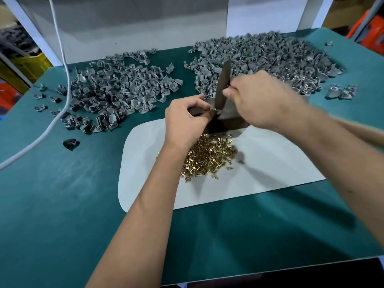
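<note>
Gripping dark jig (224, 80) on white sheet (270, 163), green mat (62, 204).

Teal-green surface (62, 204) across near and middle ground, pale grey mat (270, 173) at centre. White panel (124, 28) upright along far edge. White cable (59, 38) trailing down far left. Yellow crate (27, 65) beyond left edge. Orange object (369, 32) and cardboard box (342, 11) far right.

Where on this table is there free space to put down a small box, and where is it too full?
Free: green mat between the white cable and the white sheet; also the sheet right of the brass rivets. Crowded: the grey part piles at the back, and the dark fixture gripped by left hand and right hand.
</note>
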The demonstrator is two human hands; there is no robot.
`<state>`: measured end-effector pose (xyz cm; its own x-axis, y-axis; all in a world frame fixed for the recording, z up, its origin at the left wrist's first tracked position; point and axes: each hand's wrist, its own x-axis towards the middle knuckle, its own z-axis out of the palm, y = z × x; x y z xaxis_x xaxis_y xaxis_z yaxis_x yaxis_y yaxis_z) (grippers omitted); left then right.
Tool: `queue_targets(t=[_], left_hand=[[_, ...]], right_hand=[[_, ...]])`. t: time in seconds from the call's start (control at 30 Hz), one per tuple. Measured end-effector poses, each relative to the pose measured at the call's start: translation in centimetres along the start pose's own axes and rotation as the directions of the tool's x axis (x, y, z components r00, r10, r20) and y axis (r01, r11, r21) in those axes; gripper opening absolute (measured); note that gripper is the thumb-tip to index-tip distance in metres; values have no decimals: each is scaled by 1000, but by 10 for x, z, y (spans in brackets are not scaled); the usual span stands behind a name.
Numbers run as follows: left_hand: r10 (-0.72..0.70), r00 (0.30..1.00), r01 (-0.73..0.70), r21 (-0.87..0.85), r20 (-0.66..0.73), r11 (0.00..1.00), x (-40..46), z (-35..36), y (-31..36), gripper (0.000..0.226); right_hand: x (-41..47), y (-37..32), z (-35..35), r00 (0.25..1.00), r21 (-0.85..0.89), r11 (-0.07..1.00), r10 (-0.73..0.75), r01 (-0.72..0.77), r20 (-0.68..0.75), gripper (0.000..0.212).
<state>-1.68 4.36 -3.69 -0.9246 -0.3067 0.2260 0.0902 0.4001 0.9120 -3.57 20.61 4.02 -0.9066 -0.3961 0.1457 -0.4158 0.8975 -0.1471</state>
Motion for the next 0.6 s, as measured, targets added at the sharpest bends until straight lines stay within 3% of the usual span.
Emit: queue_targets(t=[0.13, 0.27, 0.43, 0.6], left_hand=[[-3, 1000, 3, 23, 3, 1000, 2, -1, -2, 15], [0, 1000, 0, -6, 16, 1000, 0, 0, -1, 16], [-9, 1000, 9, 4, 27, 1000, 0, -1, -3, 14], [-25, 996, 25, -8, 84, 1000, -1, -4, -2, 10]], right_hand=[[0, 2, -5, 954, 148, 989, 25, 20, -298, 30], [-4, -1, 10, 1000, 21, 1000, -9, 9, -16, 28], [2, 25, 6, 995, 88, 996, 22, -14, -99, 19], [-4, 73, 14, 966, 120, 959, 259, -256, -8, 23]])
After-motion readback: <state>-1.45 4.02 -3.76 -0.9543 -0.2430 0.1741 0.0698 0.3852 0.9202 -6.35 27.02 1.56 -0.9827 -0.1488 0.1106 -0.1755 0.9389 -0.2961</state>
